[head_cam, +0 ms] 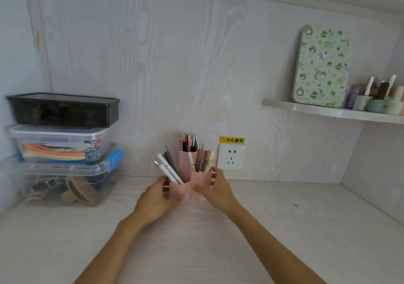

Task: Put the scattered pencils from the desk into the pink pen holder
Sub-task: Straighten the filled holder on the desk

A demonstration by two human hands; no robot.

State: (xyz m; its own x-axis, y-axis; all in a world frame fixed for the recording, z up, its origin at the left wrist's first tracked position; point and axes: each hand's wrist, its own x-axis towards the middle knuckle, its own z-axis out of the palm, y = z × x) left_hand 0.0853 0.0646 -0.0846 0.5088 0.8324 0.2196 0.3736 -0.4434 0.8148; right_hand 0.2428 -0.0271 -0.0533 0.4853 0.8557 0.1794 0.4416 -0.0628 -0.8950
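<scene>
The pink pen holder (189, 188) stands near the back wall at the middle of the pale wooden desk (284, 229). It has several compartments, and pencils and pens (169, 169) stick up out of them, some leaning left. My left hand (156, 198) grips the holder's left side and my right hand (215, 188) grips its right side. No loose pencils show on the desk.
Three stacked plastic boxes (63, 150) fill the back left corner. A wall socket (231, 156) with a yellow warning label sits just right of the holder. A shelf (328, 111) at upper right carries a green patterned tin (321, 67) and small bottles.
</scene>
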